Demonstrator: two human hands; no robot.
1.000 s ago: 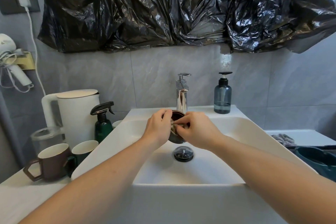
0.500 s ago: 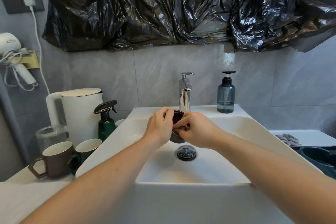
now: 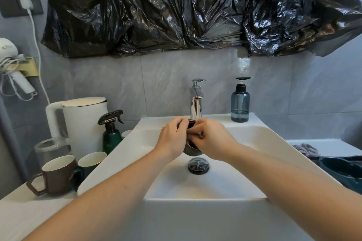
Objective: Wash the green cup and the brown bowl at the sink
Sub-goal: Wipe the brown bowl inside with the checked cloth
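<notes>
A: where's the brown bowl (image 3: 191,147)?
B: over the sink (image 3: 254,143), under the tap (image 3: 195,101). Left hand (image 3: 172,139) fingers curl round its side, right hand (image 3: 212,140) fingers pinch the rim.

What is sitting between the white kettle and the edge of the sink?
In the head view, a dark green spray bottle with a black trigger stands between the white kettle and the sink rim. A pale rim peeks out just behind it.

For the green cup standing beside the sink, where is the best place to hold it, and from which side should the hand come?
Probably grip the green cup by its rim and upper wall, coming from above: the brown mug in front hides its lower body.
</notes>
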